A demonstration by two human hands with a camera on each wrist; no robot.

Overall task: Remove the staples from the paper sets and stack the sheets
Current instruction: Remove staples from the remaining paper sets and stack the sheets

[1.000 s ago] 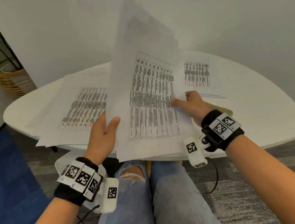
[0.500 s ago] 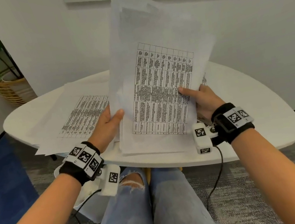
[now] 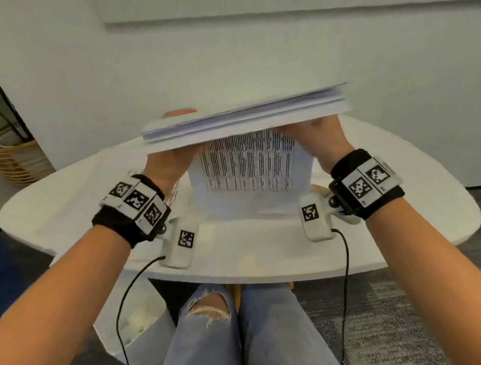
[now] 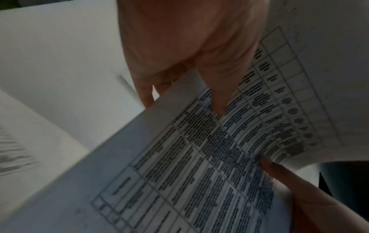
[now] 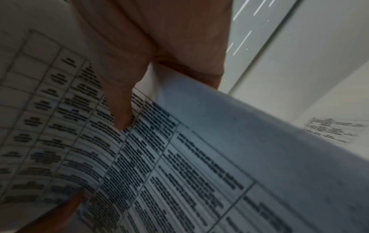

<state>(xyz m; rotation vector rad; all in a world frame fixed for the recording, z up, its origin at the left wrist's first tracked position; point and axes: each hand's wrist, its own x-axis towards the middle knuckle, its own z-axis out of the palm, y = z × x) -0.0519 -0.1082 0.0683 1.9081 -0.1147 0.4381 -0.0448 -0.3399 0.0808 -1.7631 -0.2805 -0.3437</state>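
Note:
A bundle of white printed sheets (image 3: pixel 245 117) stands on its lower edge on the round white table (image 3: pixel 397 206). It leans toward me, so its top edge faces the head camera. My left hand (image 3: pixel 168 163) grips its left side and my right hand (image 3: pixel 318 136) grips its right side. In the left wrist view the left hand (image 4: pixel 185 88) has its thumb on the printed table of the front sheet (image 4: pixel 199 165) and its fingers behind. The right hand (image 5: pixel 167 94) pinches the bundle (image 5: pixel 189 157) the same way. No staple shows.
More printed sheets lie flat on the table to the left (image 4: pixel 16 157) and right (image 5: pixel 335 130) of the bundle. A potted plant in a wicker basket (image 3: pixel 13 158) stands at the back left. A white bin (image 3: pixel 137 332) sits under the table by my knees.
The loose, fanned sheets have been gathered into one squared bundle and tipped toward me. Both hands have moved up and in along its sides.

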